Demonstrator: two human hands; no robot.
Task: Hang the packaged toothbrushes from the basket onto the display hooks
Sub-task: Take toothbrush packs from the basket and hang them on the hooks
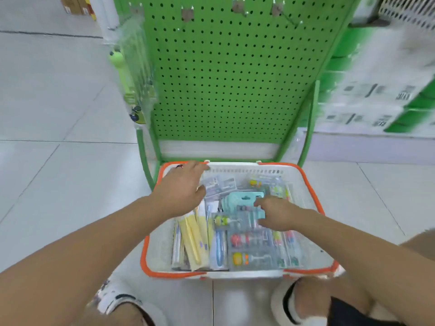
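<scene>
One pack hung: a clear-wrapped green toothbrush pack (131, 74) hangs at the left edge of the green pegboard stand (226, 78); it looks like the only one up so far.
Hooks: several display hooks (237, 7) along the top edge of the pegboard carry nothing; motion blur hides their detail.
Basket: the white basket with orange rim (313, 184) sits on the tiled floor just in front of the stand's foot, still crowded with packaged toothbrushes (254, 245) lying flat in overlapping layers.
Left hand: the left hand (182, 189) reaches over the basket's far left corner, fingers stretched out and holding nothing.
Right hand: the right hand (274, 215) is down among the packs near the basket's middle, fingers curled at a teal-backed pack (244, 198); whether it already grips it I cannot tell.
Progress: early, by my judgement; nearly all the stock remains to be hung.
</scene>
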